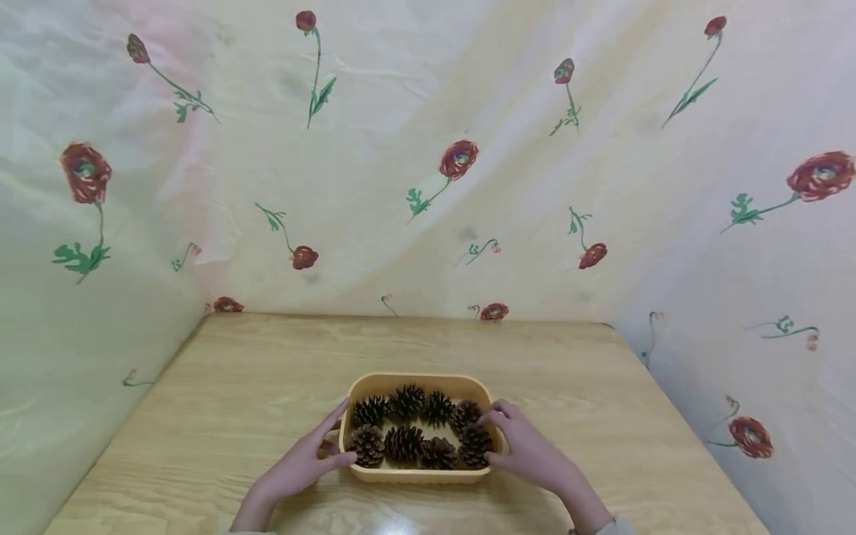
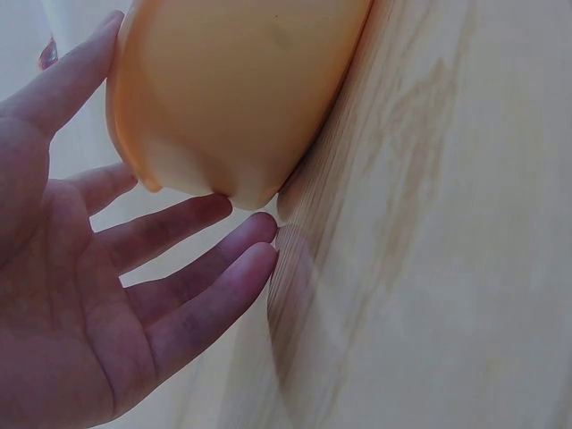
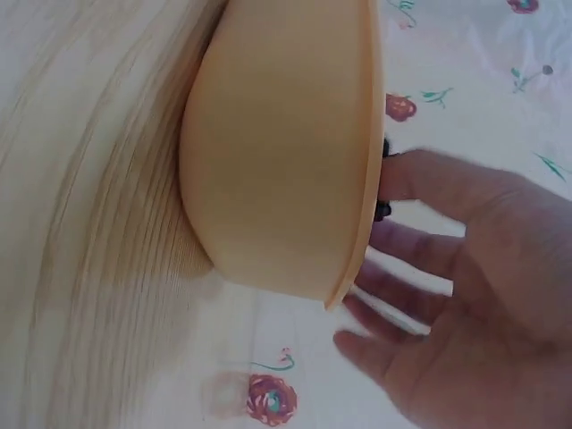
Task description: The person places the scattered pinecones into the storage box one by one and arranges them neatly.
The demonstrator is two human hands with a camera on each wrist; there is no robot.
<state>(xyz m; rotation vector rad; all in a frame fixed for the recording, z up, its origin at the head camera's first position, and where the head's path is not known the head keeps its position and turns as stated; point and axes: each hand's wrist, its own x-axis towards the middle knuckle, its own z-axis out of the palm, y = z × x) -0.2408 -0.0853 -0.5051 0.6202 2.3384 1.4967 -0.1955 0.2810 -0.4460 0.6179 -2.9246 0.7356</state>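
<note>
Several brown pine cones (image 1: 404, 444) sit in a peach-coloured plastic bin (image 1: 420, 475), arranged in two rows. My left hand (image 1: 313, 461) is at the bin's left end, thumb on the near rim and fingers spread along the side. The left wrist view shows those fingers (image 2: 192, 299) extended, fingertips against or close to the wall. My right hand (image 1: 528, 449) reaches over the right rim, thumb and fingers around the pine cone (image 1: 475, 444) in the near right corner. In the right wrist view the bin wall hides most of that cone; only dark scales show beside the thumb.
The bin stands on a light wood-grain table (image 1: 267, 379). A pale cloth (image 1: 374, 186) printed with red flowers hangs behind the table and along both sides.
</note>
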